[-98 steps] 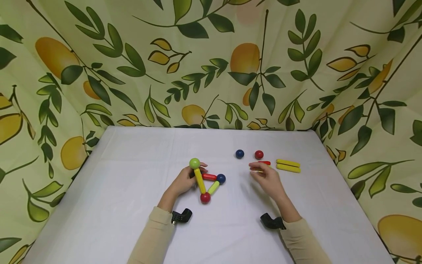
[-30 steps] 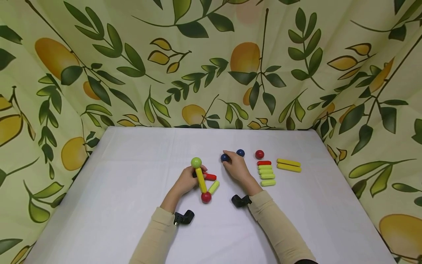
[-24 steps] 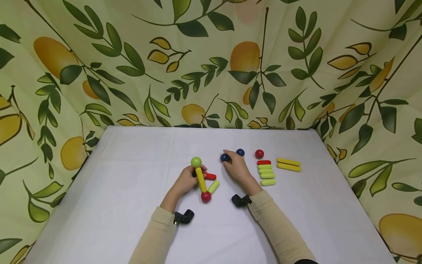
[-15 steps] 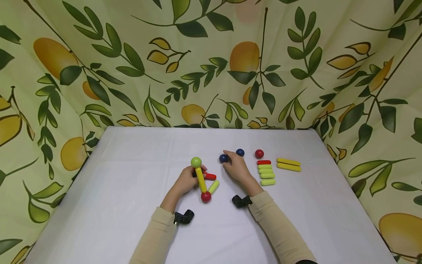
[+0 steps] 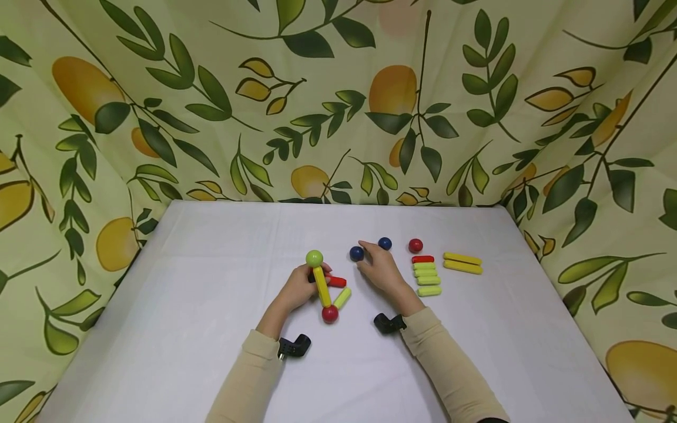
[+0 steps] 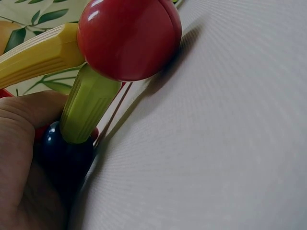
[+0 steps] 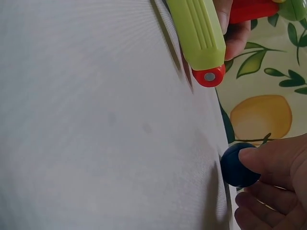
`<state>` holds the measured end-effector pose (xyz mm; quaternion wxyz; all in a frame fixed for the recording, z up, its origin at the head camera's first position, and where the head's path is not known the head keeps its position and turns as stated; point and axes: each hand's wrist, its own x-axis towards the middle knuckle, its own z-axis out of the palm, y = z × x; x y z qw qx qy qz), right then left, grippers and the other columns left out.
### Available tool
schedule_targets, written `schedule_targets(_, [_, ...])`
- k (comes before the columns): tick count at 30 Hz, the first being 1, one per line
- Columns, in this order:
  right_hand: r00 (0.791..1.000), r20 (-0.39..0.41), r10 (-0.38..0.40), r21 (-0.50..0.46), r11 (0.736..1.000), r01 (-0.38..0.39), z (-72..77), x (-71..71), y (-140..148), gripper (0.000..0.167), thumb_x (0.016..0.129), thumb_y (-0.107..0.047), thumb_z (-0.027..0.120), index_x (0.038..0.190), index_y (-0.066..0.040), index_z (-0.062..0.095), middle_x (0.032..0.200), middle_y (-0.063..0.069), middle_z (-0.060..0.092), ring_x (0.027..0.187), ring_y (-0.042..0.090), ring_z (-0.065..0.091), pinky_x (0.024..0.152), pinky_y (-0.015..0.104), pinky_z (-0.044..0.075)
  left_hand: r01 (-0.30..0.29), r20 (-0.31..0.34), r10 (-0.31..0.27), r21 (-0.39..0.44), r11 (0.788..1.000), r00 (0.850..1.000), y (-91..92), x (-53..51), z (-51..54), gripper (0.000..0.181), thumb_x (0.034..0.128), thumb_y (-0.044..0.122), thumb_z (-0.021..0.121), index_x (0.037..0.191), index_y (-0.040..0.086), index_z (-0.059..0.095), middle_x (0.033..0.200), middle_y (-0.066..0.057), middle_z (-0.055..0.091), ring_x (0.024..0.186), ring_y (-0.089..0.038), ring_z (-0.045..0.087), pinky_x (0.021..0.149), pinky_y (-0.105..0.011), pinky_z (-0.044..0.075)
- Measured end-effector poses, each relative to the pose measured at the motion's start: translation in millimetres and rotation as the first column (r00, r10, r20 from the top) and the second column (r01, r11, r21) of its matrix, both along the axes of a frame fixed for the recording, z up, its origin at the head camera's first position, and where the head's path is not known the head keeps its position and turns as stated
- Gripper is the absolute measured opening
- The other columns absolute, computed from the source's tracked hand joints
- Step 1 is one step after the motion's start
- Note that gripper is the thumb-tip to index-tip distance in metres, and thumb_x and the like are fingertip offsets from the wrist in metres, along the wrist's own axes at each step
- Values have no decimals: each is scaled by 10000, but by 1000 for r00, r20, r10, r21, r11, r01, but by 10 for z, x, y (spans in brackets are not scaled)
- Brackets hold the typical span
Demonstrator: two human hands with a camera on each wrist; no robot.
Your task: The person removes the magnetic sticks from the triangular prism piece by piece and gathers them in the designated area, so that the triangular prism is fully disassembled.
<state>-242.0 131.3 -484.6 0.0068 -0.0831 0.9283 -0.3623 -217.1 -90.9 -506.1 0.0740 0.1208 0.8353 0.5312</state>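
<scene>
Your left hand (image 5: 296, 289) has its grip clamped on the frame (image 5: 320, 284), mid-bench (image 5: 174, 329); your right grip (image 5: 383, 271) pinches a blue ball (image 5: 357, 253), apart from the frame. Twist the left grip and the joints at the green ball (image 5: 314, 258) or lower red ball (image 5: 330, 314) could slip, folding the frame. Bring the blue ball in crooked and the lime rod (image 5: 342, 298) or red rod (image 5: 337, 282) may swing aside; your knuckles could also roll the second blue ball (image 5: 384, 243).

Count one green ball, two red with the loose red ball (image 5: 415, 245), and three blue, including the held-in blue ball (image 6: 64, 155). Rods: three yellow (image 5: 462, 267), five lime (image 5: 429, 281), at least two red (image 5: 423, 259); your left fingers may hide more.
</scene>
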Motion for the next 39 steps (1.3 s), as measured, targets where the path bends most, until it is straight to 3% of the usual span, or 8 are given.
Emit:
schedule_targets(7, [998,-57,16,1,1000,-16,84,47,-38,547,871,-130,655,1385,-81,474,1402,126,500,1328,284,435,1095,441,356,-8,5,8,-1,1000,1000,9,-11,-8,169,851,117,657,1009,176,663,1013,-2,658,989,-205,566,994,-445,433])
schedule_targets(13, [969,-194,154,-36,986,-164,311,143,-189,491,884,-143,656,1346,-60,513,1336,124,558,1227,281,536,1020,414,445,-2,-24,2,-2,1000,1000,-2,-14,-5,156,852,148,673,1008,161,666,999,3,673,949,-185,576,938,-412,450])
schedule_targets(17, [933,-231,278,-107,945,-308,425,177,-300,467,896,-126,635,1342,-59,515,1306,127,576,1173,285,575,967,393,489,8,-41,-9,-6,1000,999,-10,-24,-6,181,852,160,671,1030,128,658,995,-10,685,962,-184,596,956,-430,453])
schedule_targets(21, [884,-220,413,-175,875,-452,472,172,-389,456,906,-93,604,1346,-28,500,1329,157,550,1222,264,539,981,371,479,7,-49,-9,-32,999,999,-19,-26,2,233,845,164,672,1058,73,645,974,-46,681,950,-204,593,985,-463,441])
schedule_targets(25, [847,-211,487,-183,832,-524,487,170,-448,440,921,-100,587,1344,-22,498,1343,169,535,1224,253,534,954,330,500,8,-51,-11,-61,998,999,-24,-21,5,257,840,172,670,1060,42,639,942,-64,661,885,-197,561,935,-446,460])
schedule_targets(32, [850,-190,491,-169,836,-521,488,171,-504,432,918,-106,588,1337,-31,512,1335,129,551,1177,231,561,898,247,519,10,-39,-14,-90,996,999,-23,-14,15,282,836,172,653,1089,50,622,919,-64,631,833,-200,523,833,-370,453])
schedule_targets(39, [866,-158,475,-235,833,-500,488,168,-537,425,901,-90,613,1310,-8,531,1304,124,569,1154,234,569,887,239,523,19,-73,-26,-99,995,997,-40,-3,27,271,852,118,606,1103,17,613,932,-91,638,817,-200,527,793,-350,460])
